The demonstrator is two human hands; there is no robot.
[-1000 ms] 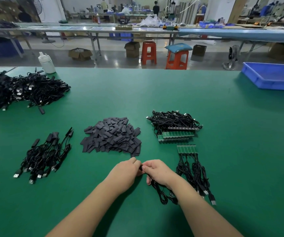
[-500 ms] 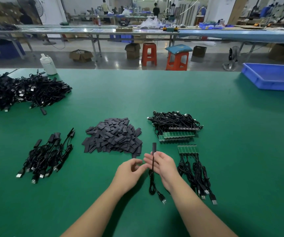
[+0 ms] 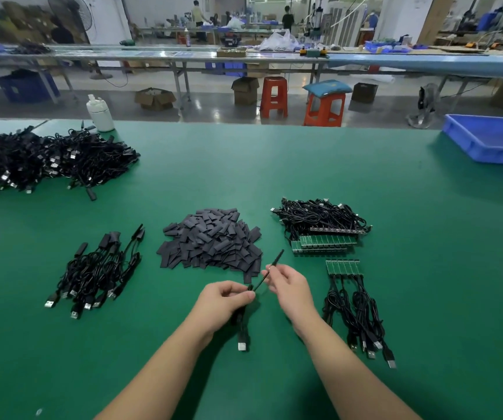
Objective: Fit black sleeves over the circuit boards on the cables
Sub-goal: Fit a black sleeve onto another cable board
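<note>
L hand (image 3: 226, 297): fingers (image 3: 245, 294) curled together, thumb and forefinger pinched on the thin black cable (image 3: 242, 324) at its upper end. The cable hangs below the fist, its silver USB plug (image 3: 242, 346) lying on the green felt counter (image 3: 426, 268). R hand (image 3: 288, 281): fingers (image 3: 267, 272) half curled, tips pinching the long black sleeved board end (image 3: 271, 268) partway up; it sticks out tilted up and to the right past the fingertips, and runs down-left to the L pinch. Can't tell how far the sleeve covers the board.

Just behind the hands: loose heap of flat dark grey sleeves (image 3: 211, 241). To the R of the R hand, close by: row of small green circuit boards w/ black cables (image 3: 353, 294) trailing toward the near edge, USB plugs at the ends. Behind that, stacked green boards w/ coiled black cables (image 3: 320, 227). L of the sleeve heap: small bundle of sleeved black cables (image 3: 98, 274). Far L, well apart: big tangled pile of black cables (image 3: 44, 160), white plastic bottle (image 3: 99, 113) behind it. Far R corner: blue plastic tray (image 3: 486, 140). Beyond the counter: orange stools (image 3: 324, 109), cardboard boxes, long benches, people standing far back.
</note>
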